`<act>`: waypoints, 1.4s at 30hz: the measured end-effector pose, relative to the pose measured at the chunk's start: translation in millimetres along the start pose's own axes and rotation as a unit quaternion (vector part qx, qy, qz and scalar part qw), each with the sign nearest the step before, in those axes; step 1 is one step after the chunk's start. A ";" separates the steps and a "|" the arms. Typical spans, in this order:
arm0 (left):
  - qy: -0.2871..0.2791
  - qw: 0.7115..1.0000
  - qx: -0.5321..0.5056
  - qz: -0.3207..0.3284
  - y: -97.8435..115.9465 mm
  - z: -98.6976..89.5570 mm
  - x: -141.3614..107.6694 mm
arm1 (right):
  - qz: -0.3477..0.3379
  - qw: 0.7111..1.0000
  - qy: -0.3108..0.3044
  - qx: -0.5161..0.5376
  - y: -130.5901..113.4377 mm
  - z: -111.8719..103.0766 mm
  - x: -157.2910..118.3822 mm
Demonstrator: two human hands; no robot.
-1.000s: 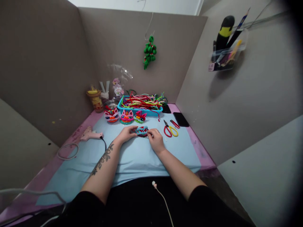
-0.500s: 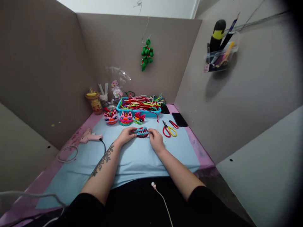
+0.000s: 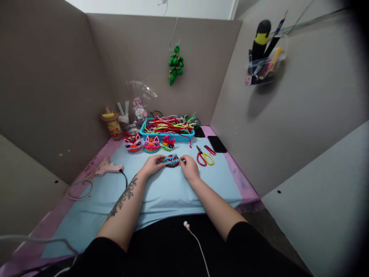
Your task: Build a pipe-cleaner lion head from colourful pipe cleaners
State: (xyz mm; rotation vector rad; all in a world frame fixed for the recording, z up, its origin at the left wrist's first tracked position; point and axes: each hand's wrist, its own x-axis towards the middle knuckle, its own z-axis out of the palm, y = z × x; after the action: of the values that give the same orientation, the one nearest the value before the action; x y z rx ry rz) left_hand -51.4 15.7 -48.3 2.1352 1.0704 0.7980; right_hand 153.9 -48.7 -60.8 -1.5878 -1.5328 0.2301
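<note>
A small round piece of twisted fuzzy craft stems (image 3: 172,160), light blue over dark red, is held just above the blue cloth between both hands. My left hand (image 3: 153,164) pinches its left edge. At its right edge, the fingers of my right hand (image 3: 188,167) are closed on it; the exact fingertip contact is too small to make out. Behind it stand three colourful animal heads of the same fuzzy material: a red one (image 3: 133,143), a pink one (image 3: 151,144) and a pink-and-green one (image 3: 167,143).
A blue tray (image 3: 181,137) heaped with coloured stems stands at the back. To the right lie red-and-yellow scissors (image 3: 205,158), a red cutter (image 3: 210,150) and a black phone (image 3: 217,144). A pink glue gun (image 3: 108,167) with its cable lies left, below a cup (image 3: 114,127).
The whole view has shifted slightly, so everything appears a little further left. Both hands keep their hold on the blue and red piece, with hardly any movement.
</note>
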 end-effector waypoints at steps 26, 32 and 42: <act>0.004 0.999 0.036 0.015 9.3 -3.4 -0.4 | -0.085 0.979 -0.186 0.014 23.8 -7.7 56.5; 0.012 1.000 0.025 -0.006 5.3 -6.8 -0.3 | -0.052 0.976 -0.197 0.074 23.8 -7.3 50.1; 0.037 0.999 0.004 -0.034 2.9 -8.6 -1.0 | -0.086 0.977 -0.184 0.071 14.9 -6.2 45.1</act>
State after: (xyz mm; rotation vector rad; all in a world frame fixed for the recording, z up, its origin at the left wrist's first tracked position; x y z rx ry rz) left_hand -56.8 15.6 -41.0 2.0786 1.1797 0.8482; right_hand 178.4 -9.6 -47.9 -1.3416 -1.8817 0.5485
